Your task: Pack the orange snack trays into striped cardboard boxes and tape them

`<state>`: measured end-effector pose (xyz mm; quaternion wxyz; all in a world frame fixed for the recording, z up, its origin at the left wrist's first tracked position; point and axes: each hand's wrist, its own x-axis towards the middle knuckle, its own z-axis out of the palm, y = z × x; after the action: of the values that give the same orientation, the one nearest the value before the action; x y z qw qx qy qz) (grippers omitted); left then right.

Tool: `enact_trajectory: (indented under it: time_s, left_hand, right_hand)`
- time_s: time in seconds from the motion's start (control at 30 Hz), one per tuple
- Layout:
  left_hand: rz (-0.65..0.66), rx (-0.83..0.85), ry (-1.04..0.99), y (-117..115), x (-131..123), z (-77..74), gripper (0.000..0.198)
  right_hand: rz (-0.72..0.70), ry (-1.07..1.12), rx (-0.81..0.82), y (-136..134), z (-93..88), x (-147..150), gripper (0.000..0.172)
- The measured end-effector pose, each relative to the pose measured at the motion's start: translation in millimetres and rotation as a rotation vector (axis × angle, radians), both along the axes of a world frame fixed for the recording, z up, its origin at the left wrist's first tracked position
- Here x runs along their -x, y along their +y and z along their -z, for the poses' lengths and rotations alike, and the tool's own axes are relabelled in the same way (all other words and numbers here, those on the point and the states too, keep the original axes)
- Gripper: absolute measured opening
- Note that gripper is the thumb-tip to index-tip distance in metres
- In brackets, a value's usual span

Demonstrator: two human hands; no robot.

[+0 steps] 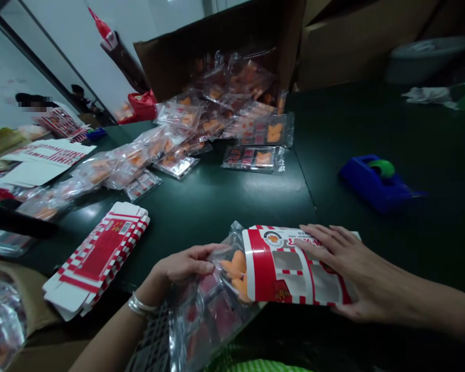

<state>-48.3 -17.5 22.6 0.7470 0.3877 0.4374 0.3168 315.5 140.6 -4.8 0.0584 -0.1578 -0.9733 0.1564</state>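
My left hand (pixel 189 266), with a silver bangle at its wrist, pinches the edge of a clear plastic packet (pixel 217 315). Orange shaped pieces and reddish squares show through the film. The packet's orange end sits at the mouth of a red-and-white windowed box (pixel 263 268), partly inside it. My right hand (pixel 337 263) grips that box from the right, fingers over the top and thumb below. To the left lies a stack of flat red-and-white boxes (pixel 101 253) with checked edges.
Many similar packets (pixel 170 139) spill from a large cardboard carton (pixel 217 41) across the green table (pixel 318 129). A blue tape dispenser (pixel 377 181) stands at right. An open carton (pixel 34 294) of packets is at lower left. A person (pixel 58 116) is at far left.
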Motion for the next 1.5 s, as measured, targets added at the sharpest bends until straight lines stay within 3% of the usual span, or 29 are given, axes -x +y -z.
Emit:
enact_trajectory:
  time_s: [0.17, 0.23, 0.37, 0.43, 0.6, 0.67, 0.7, 0.77, 0.8, 0.83, 0.87, 0.93, 1.0, 1.07, 1.13, 1.23, 1.37, 1.5]
  left_hand:
    - [0.239, -0.077, 0.196, 38, -14, 0.7, 0.055]
    - [0.247, -0.083, 0.223, 48, -17, -2.9, 0.058]
    - [0.157, 0.015, 0.032, 49, -13, -5.2, 0.068]
    - [0.21, 0.041, -0.003, 53, -13, -2.0, 0.065]
    - [0.375, -0.096, 0.285, 96, -24, 0.2, 0.051]
    - [0.297, -0.225, 0.542, 107, -19, -7.3, 0.045]
    - [0.187, -0.313, 0.698, 105, -13, -12.1, 0.044]
    - [-0.137, -0.464, 1.011, 89, 6, -19.8, 0.047]
    - [-0.31, -0.461, 1.135, 75, 16, -21.3, 0.05]
    - [-0.393, -0.362, 1.202, 58, 25, -20.5, 0.055]
    - [-0.387, -0.217, 1.176, 42, 31, -17.7, 0.06]
    - [-0.382, -0.027, 1.034, 13, 34, -7.9, 0.065]
    - [-0.403, 0.024, 0.839, 1, 23, 2.4, 0.06]
    - [-0.439, 0.001, 0.635, 5, 7, 8.6, 0.052]
    - [-0.462, -0.017, 0.427, 18, -5, 9.3, 0.047]
    - [-0.469, 0.01, 0.24, 32, -10, 2.9, 0.045]
    - [-0.483, 0.042, 0.156, 28, -7, -4.4, 0.039]
    - [-0.499, 0.068, 0.045, 22, -17, 2.3, 0.035]
  right_hand:
    - [-0.046, -0.061, 0.067, 4, 9.5, 12, 0.108]
    - [-0.026, -0.075, 0.092, 7, 14.9, 13, 0.111]
    - [0.028, -0.031, 0.101, 7, 21.6, 8, 0.11]
    - [0.011, -0.021, 0.102, 6, 24.3, 7, 0.111]
    - [0.03, -0.057, 0.093, 9, 22.9, 19, 0.116]
    - [0.065, -0.089, 0.102, 10, 14.4, 26, 0.115]
    - [0.073, -0.106, 0.105, 11, 8.9, 28, 0.115]
    - [0.078, -0.109, 0.098, 9, -1.8, 27, 0.116]
    - [0.077, -0.084, 0.088, 8, -5.9, 22, 0.117]
    - [0.092, -0.038, 0.075, 7, -8.6, 15, 0.118]
    - [0.144, 0.028, 0.06, 5, -9.5, 6, 0.117]
    - [0.38, 0.185, 0.081, 1, -6.1, -15, 0.104]
    - [0.697, 0.323, 0.263, -3, 2.6, -31, 0.086]
    - [0.907, 0.431, 0.533, -8, 12.4, -36, 0.078]
    - [0.965, 0.525, 0.729, -13, 19.0, -30, 0.078]
    - [1.0, 0.649, 0.852, -16, 19.6, -18, 0.074]
    - [1.094, 0.726, 1.009, -11, 13.0, -20, 0.073]
    - [1.148, 0.771, 1.139, -3, 9.7, -25, 0.058]
